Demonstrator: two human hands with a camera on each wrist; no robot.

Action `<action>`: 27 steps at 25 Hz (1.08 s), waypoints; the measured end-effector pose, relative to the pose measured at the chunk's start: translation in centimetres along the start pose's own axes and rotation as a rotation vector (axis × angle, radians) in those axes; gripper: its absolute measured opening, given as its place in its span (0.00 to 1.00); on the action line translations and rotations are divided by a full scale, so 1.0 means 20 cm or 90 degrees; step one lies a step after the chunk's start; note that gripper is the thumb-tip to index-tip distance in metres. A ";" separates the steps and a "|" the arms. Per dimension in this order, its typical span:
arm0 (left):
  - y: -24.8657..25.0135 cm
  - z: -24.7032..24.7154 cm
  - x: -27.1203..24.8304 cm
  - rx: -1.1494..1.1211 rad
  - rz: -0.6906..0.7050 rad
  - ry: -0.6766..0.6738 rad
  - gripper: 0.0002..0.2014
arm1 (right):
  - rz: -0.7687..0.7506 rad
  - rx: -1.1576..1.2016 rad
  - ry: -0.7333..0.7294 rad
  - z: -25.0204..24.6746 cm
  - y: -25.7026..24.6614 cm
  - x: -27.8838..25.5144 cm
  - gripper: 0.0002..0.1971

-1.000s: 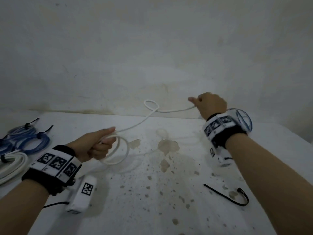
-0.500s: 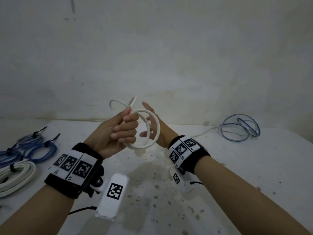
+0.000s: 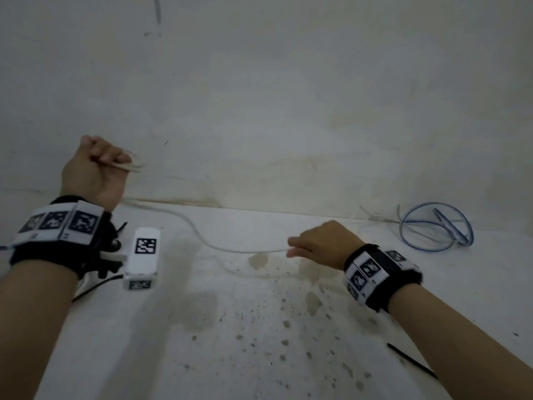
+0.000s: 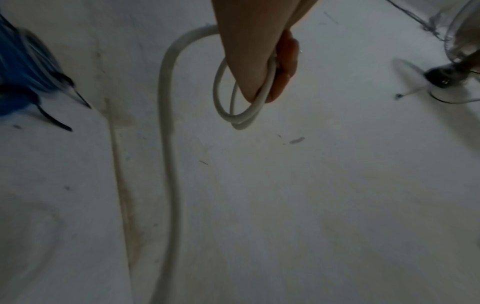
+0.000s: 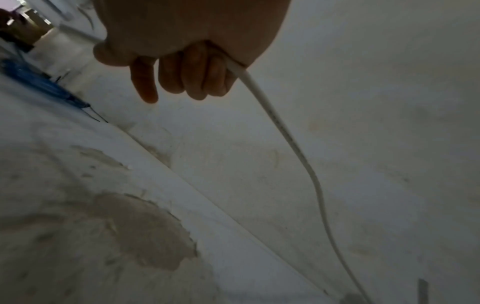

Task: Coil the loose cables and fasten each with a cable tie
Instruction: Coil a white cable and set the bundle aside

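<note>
A loose blue cable [image 3: 437,226] lay at the table's [image 3: 259,356] far right, a black cable tie [image 3: 411,360] near my right forearm. My left hand [image 3: 92,171] gripped the white cable's [image 3: 230,249] coils, raised above the table; my right hand [image 3: 323,245] gripped its slack, which ran left to right between them.

Bare forearms; black wristbands [image 3: 383,280] with white coded tags; white camera box [image 3: 142,254], black cable.
</note>
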State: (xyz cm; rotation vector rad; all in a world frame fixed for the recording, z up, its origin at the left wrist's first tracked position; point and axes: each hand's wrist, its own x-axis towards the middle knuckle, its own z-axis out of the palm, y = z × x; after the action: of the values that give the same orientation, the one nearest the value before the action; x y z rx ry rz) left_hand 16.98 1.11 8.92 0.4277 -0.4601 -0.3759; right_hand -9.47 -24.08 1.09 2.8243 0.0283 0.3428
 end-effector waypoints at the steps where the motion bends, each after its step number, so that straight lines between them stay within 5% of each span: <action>1: 0.03 -0.04 0.01 0.031 0.008 0.004 0.29 | -0.013 -0.022 -0.019 0.01 0.01 -0.02 0.28; 4: 0.00 -0.10 -0.02 0.309 -0.049 0.031 0.19 | -0.063 -0.075 0.125 -0.04 0.05 -0.06 0.21; 7: -0.19 -0.09 -0.11 0.583 -0.127 0.025 0.19 | -0.084 0.024 0.285 -0.22 0.02 -0.05 0.13; 9: -0.30 -0.11 -0.20 0.654 -0.226 -0.025 0.19 | -0.036 0.075 0.375 -0.33 0.00 -0.05 0.09; 12: -0.45 -0.07 -0.41 0.684 -0.393 -0.147 0.23 | 0.029 0.086 0.419 -0.42 -0.02 -0.05 0.17; 15: -0.56 0.10 -0.60 0.577 -0.582 -0.295 0.41 | 0.083 0.103 0.373 -0.41 -0.06 -0.02 0.17; 17: -0.61 0.19 -0.70 0.422 -0.662 -0.377 0.44 | 0.161 0.108 0.351 -0.39 -0.06 0.00 0.15; 22: -0.55 0.25 -0.82 0.272 -0.586 -0.392 0.31 | 0.419 0.107 0.300 -0.36 0.08 -0.06 0.16; 25: -0.49 0.25 -0.80 0.100 -0.557 -0.448 0.18 | 0.437 0.105 0.233 -0.29 0.09 -0.10 0.18; 27: -0.47 0.27 -0.72 -0.117 -0.549 -0.474 0.18 | 0.448 0.133 0.174 -0.22 0.07 -0.10 0.19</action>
State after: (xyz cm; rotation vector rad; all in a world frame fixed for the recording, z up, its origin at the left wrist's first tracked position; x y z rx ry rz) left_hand -0.03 -2.15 3.84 0.2759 -0.9458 -1.4287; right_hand -12.40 -24.34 5.10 2.8687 -0.9315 0.9157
